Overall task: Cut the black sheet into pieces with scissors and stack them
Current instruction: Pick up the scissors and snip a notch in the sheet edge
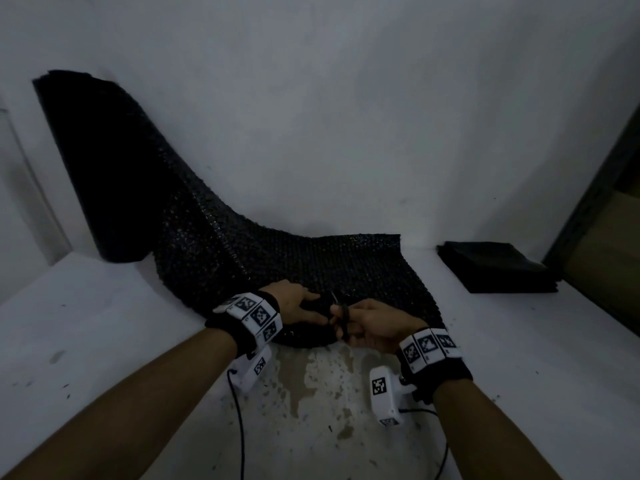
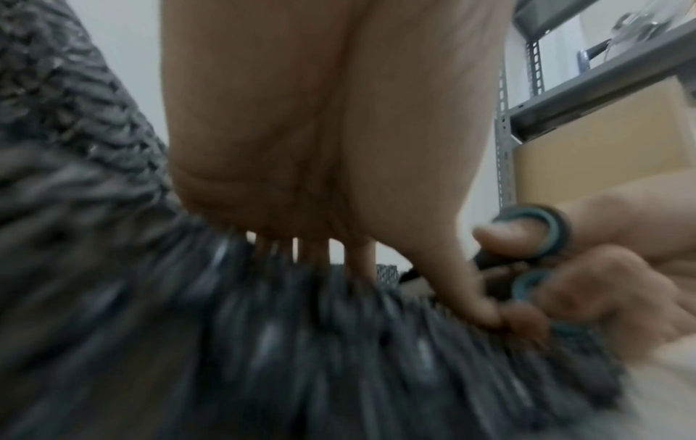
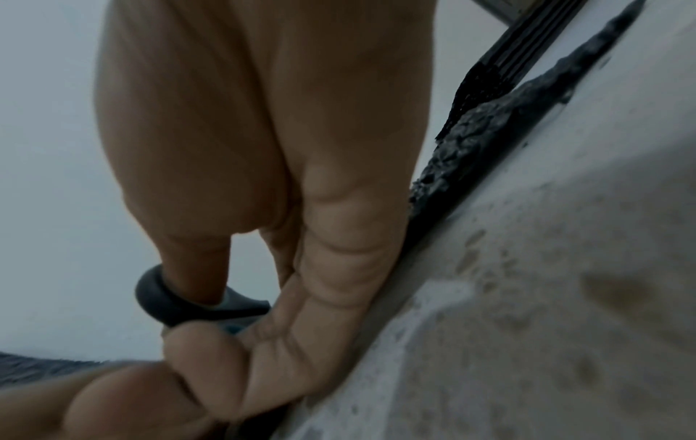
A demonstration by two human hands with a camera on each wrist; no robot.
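White walls close in around a white tabletop [image 1: 104,323], its paint worn off in blotches near the front edge. Across it runs the black sheet [image 1: 277,265], a textured mesh that unrolls from a roll [image 1: 86,168] leaning against the wall at the back left and lies flat toward the person. At its near edge the left hand [image 1: 298,306] holds the material, thumb and fingers [image 2: 478,309] pinching the edge where it bunches up. Just beside it, the right hand [image 1: 377,327] grips the scissors [image 1: 341,317], thumb through one dark handle loop and the other fingers curled around the second; the blades point away into the sheet's edge, though how far apart they stand is too dark to tell. Well off to the right, near the tabletop's edge, sits a neat stack of cut black pieces [image 1: 498,268]. Both wrists wear black bands with patterned white marker blocks and small white cameras with trailing cables. A metal shelf [image 2: 565,98] with a cardboard box stands to the right.
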